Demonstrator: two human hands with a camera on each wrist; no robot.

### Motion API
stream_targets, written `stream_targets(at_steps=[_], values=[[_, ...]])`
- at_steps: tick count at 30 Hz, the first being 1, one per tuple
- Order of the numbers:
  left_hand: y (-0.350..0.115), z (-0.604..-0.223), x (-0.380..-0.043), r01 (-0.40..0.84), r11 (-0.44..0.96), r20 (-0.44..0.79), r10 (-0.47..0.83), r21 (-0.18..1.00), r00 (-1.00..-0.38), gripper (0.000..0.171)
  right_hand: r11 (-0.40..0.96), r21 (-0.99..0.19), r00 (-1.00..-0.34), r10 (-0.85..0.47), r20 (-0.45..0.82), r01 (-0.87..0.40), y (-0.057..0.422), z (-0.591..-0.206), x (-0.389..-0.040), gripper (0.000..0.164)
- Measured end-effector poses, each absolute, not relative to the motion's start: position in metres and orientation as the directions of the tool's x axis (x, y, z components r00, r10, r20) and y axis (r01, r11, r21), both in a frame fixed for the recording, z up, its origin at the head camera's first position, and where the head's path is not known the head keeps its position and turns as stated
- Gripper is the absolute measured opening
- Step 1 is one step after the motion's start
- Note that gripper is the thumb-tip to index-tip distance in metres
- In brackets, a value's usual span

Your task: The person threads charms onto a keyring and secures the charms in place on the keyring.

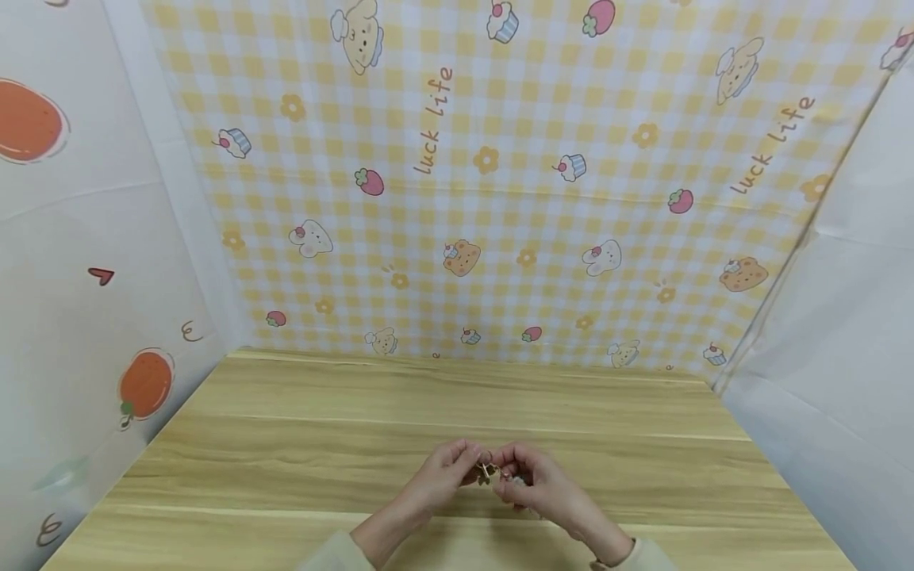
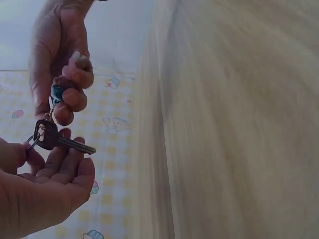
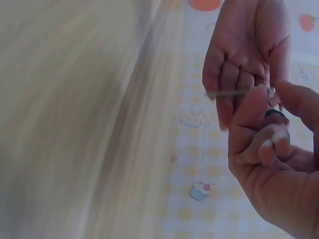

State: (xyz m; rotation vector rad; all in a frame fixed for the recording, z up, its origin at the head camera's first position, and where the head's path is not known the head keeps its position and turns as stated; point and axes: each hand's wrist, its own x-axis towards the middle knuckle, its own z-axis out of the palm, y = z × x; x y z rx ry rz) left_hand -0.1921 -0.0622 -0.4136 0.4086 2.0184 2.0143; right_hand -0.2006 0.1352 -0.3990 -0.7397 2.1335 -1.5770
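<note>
My left hand [image 1: 441,478] pinches a thin metal key ring [image 2: 33,143] between thumb and forefinger, its other fingers curled loosely below. A key [image 2: 48,135] with a dark head hangs at the ring, its blade pointing away from the fingers in the left wrist view. My right hand [image 1: 541,482] grips a small figure charm [image 3: 271,140], pale with a teal part, in its curled fingers. A short gold-coloured link [image 2: 49,115] runs between charm and key. The right fingers partly cover the charm. Both hands are close together, just above the table.
A wood-grain table [image 1: 343,444] lies beneath the hands. Behind it hangs a yellow checked cloth [image 1: 428,214] with cartoon prints. White sheets stand at the left [image 1: 86,238] and right [image 1: 828,333] sides.
</note>
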Motion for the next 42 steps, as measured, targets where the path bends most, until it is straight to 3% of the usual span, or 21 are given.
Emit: stream_targets(at_steps=[5, 8, 14, 19, 23, 42], values=[[-0.067, -0.417, -0.201, 0.042, 0.071, 0.01, 0.409, 0.997, -0.913, 0.034, 0.303, -0.804, -0.723, -0.657, 0.213, -0.512, 0.138, -0.401, -0.207, 0.021], [-0.071, -0.418, -0.207, 0.028, 0.109, -0.022, 0.437, 0.994, -0.899, 0.032, 0.36, -0.719, -0.719, -0.639, 0.274, -0.594, 0.139, -0.404, -0.211, 0.018], [-0.076, -0.423, -0.217, 0.032, 0.225, -0.069, 0.426, 0.974, -0.902, 0.025, 0.491, -0.659, -0.77, -0.598, 0.221, -0.57, 0.142, -0.411, -0.218, 0.014], [-0.079, -0.428, -0.225, 0.134, 0.402, -0.026, 0.367, 0.906, -0.93, 0.01, 0.594, -0.537, -0.778, -0.59, 0.215, -0.599, 0.142, -0.421, -0.227, 0.015], [-0.079, -0.433, -0.229, 0.23, 0.504, 0.042, 0.357, 0.832, -0.933, 0.008, 0.647, -0.434, -0.77, -0.597, 0.225, -0.627, 0.14, -0.431, -0.232, 0.018], [-0.078, -0.445, -0.227, 0.338, 0.651, 0.113, 0.363, 0.68, -0.925, 0.015, 0.669, -0.292, -0.729, -0.644, 0.231, -0.684, 0.142, -0.443, -0.233, 0.023]])
